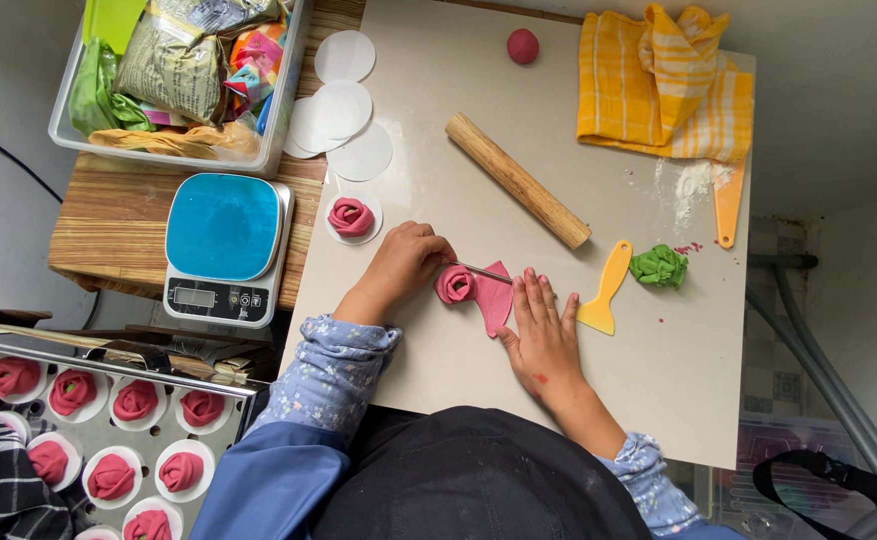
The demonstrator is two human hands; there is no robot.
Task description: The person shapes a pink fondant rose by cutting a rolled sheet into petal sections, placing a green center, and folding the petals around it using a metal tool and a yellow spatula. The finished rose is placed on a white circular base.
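The left hand hides one end of the thin stick.

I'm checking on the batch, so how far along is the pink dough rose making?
Done: many pink roses sit on the steel tray, and one finished rose rests on a paper round. In hand: the left hand rolls a half-formed rose with a thin stick while the right hand presses the dough strip. Left: a pink dough ball, green dough, and blank paper rounds.

Single head cam, looking almost straight down from above the person's own head and shoulders. Close-to-mid range: the beige work board fills centre frame. Kitchen scale and steamer tray sit at left.
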